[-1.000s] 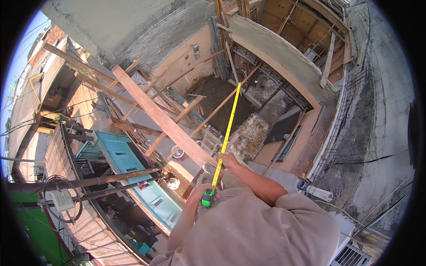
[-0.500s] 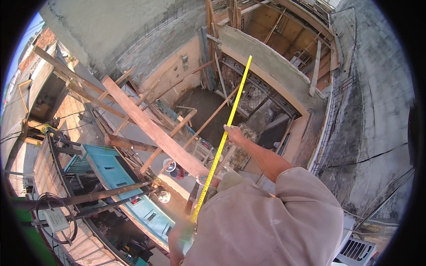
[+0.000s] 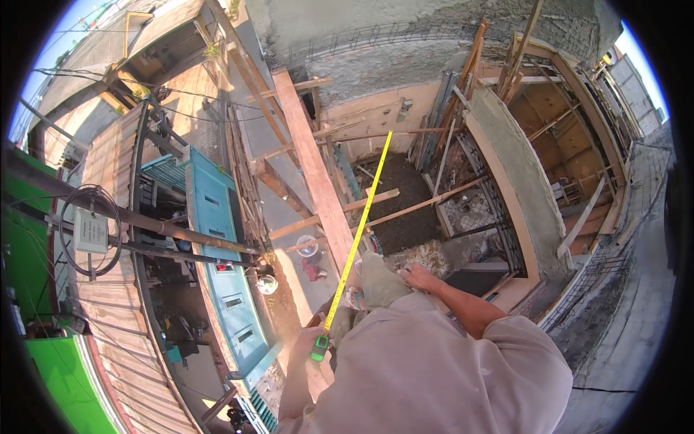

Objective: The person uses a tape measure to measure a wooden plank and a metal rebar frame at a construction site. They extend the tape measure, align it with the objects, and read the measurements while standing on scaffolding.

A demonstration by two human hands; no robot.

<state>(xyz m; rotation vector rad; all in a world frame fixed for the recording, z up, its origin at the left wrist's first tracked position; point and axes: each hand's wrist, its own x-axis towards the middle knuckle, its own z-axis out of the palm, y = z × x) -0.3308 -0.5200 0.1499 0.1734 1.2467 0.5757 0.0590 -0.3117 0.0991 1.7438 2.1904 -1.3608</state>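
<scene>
Since the earlier frame, your view has swung left, and your right hand (image 3: 416, 277) has drawn back from along the tape toward your chest. Use the long wooden plank (image 3: 312, 168) as reference. Just right of it, the yellow tape blade (image 3: 359, 224) runs out taut and straight. At the plank's near end, your left hand (image 3: 309, 346) grips the green tape case (image 3: 319, 350). Your right hand rests beside the plank's near end; its grip cannot be determined.

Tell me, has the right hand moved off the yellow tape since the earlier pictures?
Yes. The right hand now lies to the right of the yellow tape, apart from it; earlier it touched the tape. The left hand holds the tape case.
</scene>
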